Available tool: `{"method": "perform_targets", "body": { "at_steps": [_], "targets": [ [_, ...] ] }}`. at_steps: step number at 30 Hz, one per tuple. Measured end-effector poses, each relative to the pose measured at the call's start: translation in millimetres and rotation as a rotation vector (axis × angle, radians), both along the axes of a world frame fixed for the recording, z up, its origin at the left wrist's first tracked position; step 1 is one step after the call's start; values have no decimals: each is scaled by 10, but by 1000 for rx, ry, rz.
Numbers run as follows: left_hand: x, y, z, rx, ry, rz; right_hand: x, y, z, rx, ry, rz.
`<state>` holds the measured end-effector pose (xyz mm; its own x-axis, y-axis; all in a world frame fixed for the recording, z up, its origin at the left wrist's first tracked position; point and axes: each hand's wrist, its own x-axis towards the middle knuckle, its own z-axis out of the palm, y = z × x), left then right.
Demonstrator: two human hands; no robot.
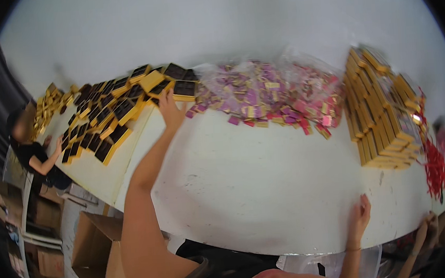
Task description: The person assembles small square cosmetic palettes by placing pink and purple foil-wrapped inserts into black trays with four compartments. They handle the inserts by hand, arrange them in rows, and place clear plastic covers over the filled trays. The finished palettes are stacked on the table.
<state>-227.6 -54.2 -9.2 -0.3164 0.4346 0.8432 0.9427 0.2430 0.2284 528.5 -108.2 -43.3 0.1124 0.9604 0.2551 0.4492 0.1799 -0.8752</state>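
Note:
My left hand (169, 110) reaches to the back of the table, at the right end of a heap of gold boxes with dark compartmented insides. Its fingers are stretched out and the thumb stands apart. The fingertips are at the edge of an open gold box (183, 89); whether they touch it I cannot tell. Beside that box lies a plain gold-topped box (151, 81). My right hand (362, 212) is over the table's front edge on the right, its fingers loosely bent, with nothing visible in it.
Small pink, purple and gold packets (260, 91) lie heaped along the back with clear plastic bags. Stacked gold boxes (378, 121) stand at the right, with red ribbons (435, 166) beyond. A co-worker (33, 154) sits far left; another person's hands (427, 227) show lower right. A cardboard carton (93, 253) stands below.

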Motion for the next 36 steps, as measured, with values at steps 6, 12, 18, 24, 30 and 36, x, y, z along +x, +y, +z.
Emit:
{"method": "perform_targets", "body": {
  "at_steps": [6, 12, 18, 24, 30, 36],
  "targets": [
    [-815, -367, 130, -518, -106, 86, -1079, -103, 332, 172, -206, 143],
    [-366, -1260, 34, -444, 4, -96, -2938, 231, 491, 336, -269, 649],
    [308, -2418, 212, -473, -147, -376, -5467, 780, 549, 707, -292, 937],
    [454, -3046, 275, -440, -80, -393, -6800, 915, 301, 634, -773, 1019],
    [325, -3273, 174, -386, -338, -291, -6918, 673, 415, 876, -429, 827],
    [415, -2980, 168, -343, -444, -274, -7029, 1282, 459, 721, -764, 888]
  ]
}}
